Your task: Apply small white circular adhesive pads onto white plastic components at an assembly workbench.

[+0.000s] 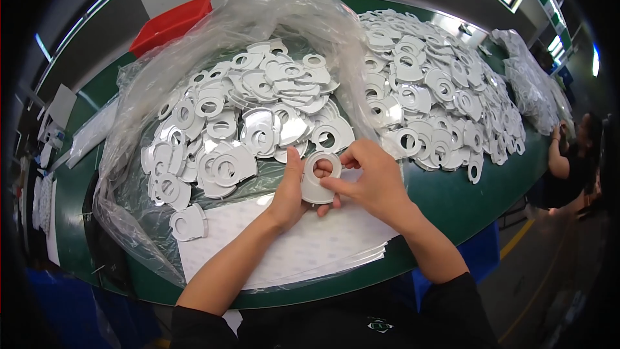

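Observation:
Between my hands is a flat white plastic part with a large round hole near its upper end. My left hand grips it along its left edge, thumb up, with fingers behind it. My right hand holds it from the right, its thumb lying on the front face beside the hole. Beneath my hands lie white sheets in a stack. One similar loose white part rests at the stack's upper left corner. Just beyond my hands spreads a heap of such white parts.
A clear plastic bag surrounds the near heap. Another large pile of white parts covers the table's right side. A red bin stands at the back left. More crumpled clear plastic lies far right, near another person.

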{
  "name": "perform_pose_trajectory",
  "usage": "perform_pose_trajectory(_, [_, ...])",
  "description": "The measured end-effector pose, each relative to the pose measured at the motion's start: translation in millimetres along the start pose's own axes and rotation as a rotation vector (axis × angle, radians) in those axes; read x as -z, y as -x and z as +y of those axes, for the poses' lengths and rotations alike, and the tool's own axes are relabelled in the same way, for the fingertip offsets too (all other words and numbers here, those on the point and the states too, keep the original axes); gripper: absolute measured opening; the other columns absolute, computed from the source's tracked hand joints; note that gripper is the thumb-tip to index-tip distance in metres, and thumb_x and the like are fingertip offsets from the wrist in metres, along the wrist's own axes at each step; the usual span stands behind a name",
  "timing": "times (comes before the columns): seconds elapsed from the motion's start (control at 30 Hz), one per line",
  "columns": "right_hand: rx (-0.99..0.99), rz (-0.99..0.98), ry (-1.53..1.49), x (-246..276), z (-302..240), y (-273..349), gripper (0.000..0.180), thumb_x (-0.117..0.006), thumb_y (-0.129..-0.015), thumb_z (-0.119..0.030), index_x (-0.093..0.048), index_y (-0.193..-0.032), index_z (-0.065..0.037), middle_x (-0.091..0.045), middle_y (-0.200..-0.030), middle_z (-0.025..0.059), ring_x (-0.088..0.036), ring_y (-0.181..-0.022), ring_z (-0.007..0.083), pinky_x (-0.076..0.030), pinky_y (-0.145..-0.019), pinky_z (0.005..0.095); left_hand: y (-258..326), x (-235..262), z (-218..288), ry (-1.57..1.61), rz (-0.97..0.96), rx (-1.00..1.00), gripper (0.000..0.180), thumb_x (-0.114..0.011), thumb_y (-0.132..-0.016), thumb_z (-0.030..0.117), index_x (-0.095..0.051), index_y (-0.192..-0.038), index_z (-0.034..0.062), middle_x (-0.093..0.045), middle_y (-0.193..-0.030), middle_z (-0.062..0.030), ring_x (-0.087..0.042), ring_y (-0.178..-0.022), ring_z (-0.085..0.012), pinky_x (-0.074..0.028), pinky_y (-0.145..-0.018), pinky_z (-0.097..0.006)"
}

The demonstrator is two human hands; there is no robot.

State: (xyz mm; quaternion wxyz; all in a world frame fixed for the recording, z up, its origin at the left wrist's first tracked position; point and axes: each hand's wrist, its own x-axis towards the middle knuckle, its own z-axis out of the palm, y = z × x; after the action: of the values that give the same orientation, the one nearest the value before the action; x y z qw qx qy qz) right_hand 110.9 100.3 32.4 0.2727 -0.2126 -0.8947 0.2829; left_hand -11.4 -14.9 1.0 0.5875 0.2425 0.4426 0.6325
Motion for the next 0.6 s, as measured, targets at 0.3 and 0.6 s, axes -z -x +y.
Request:
perform_pose_trajectory(0.3, [-0.125, -0.047, -0.235, -0.6, 2.4, 1.8, 0.016, -0.064, -0.083, -0.013, -0.059, -0.080, 0.001, -0.060, -0.073, 0.0083, -0.056, -0.061, 0.0135, -0.045, -0.056, 0.0270, -4.0, 6.2, 1.4, 0.205, -0.083, 0.054, 0.079, -0.009, -0.087, 0.073, -0.051, -0.098, 0.0067, -0.061, -0.081, -0.0124, -0.062, -0.065, -0.0217, -0.042, -0.043, -0.027])
perform_pose_trajectory(0.6, [-0.429, 0.392, -1.159, 43.1, 35.3, -27.4, 0.020, -0.062, -0.089, -0.022, -0.059, -0.098, -0.004, -0.063, -0.092, 0.0021, -0.055, -0.076, 0.0070, -0.044, -0.057, 0.0195, 32.5, -3.5, 79.0, -0.822, 0.146, -0.160, 0.053, -0.068, -0.084, 0.028, -0.046, -0.124, 0.0018, -0.055, -0.118, -0.0126, -0.055, -0.106, -0.0255, -0.046, -0.085, -0.037])
